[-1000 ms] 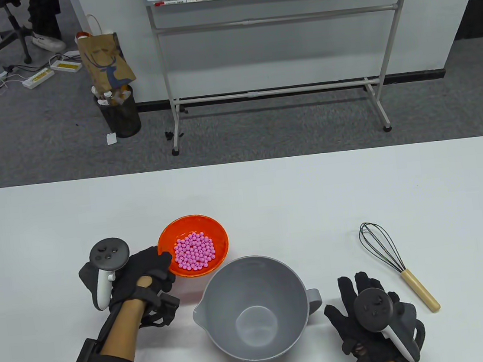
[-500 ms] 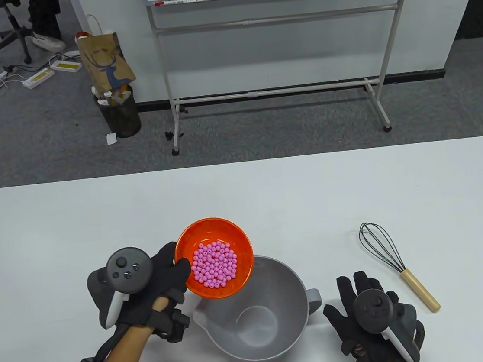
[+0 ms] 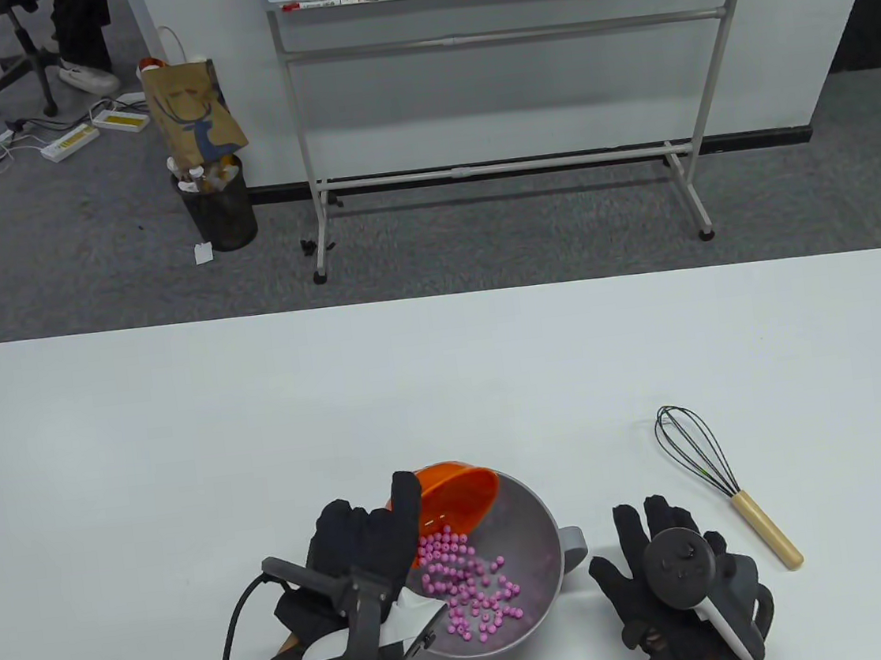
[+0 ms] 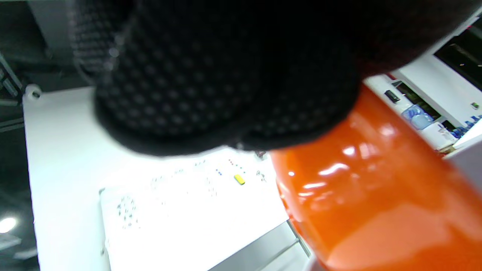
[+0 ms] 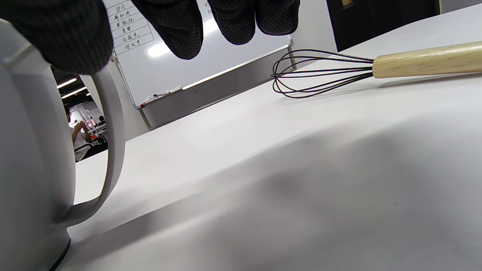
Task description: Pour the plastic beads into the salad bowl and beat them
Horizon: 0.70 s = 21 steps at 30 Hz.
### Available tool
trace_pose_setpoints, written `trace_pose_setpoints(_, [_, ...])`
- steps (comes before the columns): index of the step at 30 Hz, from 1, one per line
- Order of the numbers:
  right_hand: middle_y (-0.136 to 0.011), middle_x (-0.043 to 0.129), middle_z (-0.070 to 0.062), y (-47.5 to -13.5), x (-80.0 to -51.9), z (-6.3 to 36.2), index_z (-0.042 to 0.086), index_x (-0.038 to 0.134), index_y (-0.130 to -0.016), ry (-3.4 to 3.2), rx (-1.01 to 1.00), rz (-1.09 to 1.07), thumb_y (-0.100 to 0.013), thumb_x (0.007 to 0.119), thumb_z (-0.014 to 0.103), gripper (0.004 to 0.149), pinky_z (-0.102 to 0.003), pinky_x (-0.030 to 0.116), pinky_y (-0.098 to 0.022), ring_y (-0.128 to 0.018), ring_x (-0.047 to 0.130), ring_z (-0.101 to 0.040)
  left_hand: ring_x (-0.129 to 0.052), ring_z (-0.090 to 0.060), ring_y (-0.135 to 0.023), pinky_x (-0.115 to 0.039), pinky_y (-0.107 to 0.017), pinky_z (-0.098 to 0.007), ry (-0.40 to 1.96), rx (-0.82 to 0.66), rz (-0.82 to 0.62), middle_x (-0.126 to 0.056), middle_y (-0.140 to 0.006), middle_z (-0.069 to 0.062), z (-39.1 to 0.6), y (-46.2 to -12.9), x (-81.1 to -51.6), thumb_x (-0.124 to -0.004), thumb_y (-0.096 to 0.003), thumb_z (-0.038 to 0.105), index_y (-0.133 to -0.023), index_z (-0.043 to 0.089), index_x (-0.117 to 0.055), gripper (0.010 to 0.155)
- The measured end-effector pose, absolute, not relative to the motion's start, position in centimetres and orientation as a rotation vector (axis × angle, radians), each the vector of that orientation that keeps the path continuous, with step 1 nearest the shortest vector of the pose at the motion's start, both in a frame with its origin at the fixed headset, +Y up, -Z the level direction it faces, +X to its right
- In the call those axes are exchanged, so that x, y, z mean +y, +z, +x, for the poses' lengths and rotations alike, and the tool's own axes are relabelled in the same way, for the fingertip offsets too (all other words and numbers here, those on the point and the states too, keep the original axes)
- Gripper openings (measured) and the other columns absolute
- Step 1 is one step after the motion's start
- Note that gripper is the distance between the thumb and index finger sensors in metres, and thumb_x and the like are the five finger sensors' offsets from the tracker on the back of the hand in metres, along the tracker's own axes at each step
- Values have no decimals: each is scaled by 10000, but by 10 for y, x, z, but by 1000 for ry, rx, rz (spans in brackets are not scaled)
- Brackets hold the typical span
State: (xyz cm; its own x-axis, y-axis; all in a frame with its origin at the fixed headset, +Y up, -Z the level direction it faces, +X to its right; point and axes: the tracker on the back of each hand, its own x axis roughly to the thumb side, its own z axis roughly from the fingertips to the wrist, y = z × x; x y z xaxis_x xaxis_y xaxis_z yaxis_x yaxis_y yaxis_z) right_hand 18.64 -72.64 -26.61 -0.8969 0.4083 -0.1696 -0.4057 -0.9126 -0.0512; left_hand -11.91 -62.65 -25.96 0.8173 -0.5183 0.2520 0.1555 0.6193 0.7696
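My left hand point(image 3: 370, 545) grips the small orange bowl point(image 3: 459, 495) and holds it tipped steeply over the grey salad bowl point(image 3: 538, 521). Pink beads point(image 3: 469, 581) are spilling out and lie scattered across the salad bowl's inside. In the left wrist view the orange bowl point(image 4: 376, 195) fills the right side under my gloved fingers point(image 4: 226, 75). My right hand point(image 3: 657, 559) rests flat on the table with fingers spread, just right of the salad bowl's handle point(image 3: 572, 545). The whisk point(image 3: 724, 480) with its wooden handle point(image 5: 425, 60) lies on the table beyond the right hand.
The white table point(image 3: 446, 377) stretches wide behind the bowls. A whiteboard on a stand point(image 3: 505, 60) and a waste bin point(image 3: 220, 204) are on the floor beyond the far edge.
My left hand lifted the orange bowl, carried it right over the salad bowl and tipped it; the beads have dropped into the salad bowl. The right hand has stayed put.
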Motion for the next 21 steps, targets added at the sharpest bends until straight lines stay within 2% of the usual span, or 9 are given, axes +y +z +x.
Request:
trace_pose_setpoints(3, [-1199, 419, -52, -266, -726, 187, 313, 555, -1083, 2708, -25, -247, -437, 766, 636, 753, -648, 285, -777, -1151, 432, -360, -1081, -78, -153, -919, -403, -321, -456, -511, 878, -1102, -290, 120, -117, -255, -629, -883, -412, 463, -858, 193, -856, 522])
trace_pose_setpoints(10, [-1200, 416, -55, -266, -726, 186, 311, 556, -1083, 2703, -25, -239, -437, 767, 634, 753, -648, 283, -777, -1152, 429, -361, -1084, -79, -161, -918, -405, -330, -306, -413, 781, -1103, -300, 123, -134, -266, -616, -875, -419, 459, -864, 184, -852, 523])
trace_pose_setpoints(14, [-1200, 416, -57, -266, -725, 186, 313, 554, -1084, 2704, -32, -232, -437, 767, 634, 753, -648, 282, -778, -1154, 426, -359, -1086, -85, -173, -914, -407, -344, -23, -296, 595, -1102, -312, 117, -160, -285, -607, -867, -431, 452, -873, 173, -845, 524])
trace_pose_setpoints(17, [-1199, 417, -55, -266, -726, 186, 313, 554, -1084, 2702, -27, -230, -437, 766, 636, 753, -648, 285, -777, -1151, 429, -361, -1091, -94, -172, -912, -400, -358, 273, -186, 446, -1107, -317, 106, -191, -300, -603, -867, -434, 443, -871, 155, -848, 524])
trace_pose_setpoints(21, [-1199, 415, -59, -266, -726, 187, 315, 551, -1084, 2693, -12, -238, -438, 765, 636, 753, -647, 286, -776, -1152, 429, -359, -1090, -99, -172, -911, -395, -362, 556, -58, 297, -1106, -321, 94, -233, -314, -604, -864, -442, 438, -871, 132, -847, 527])
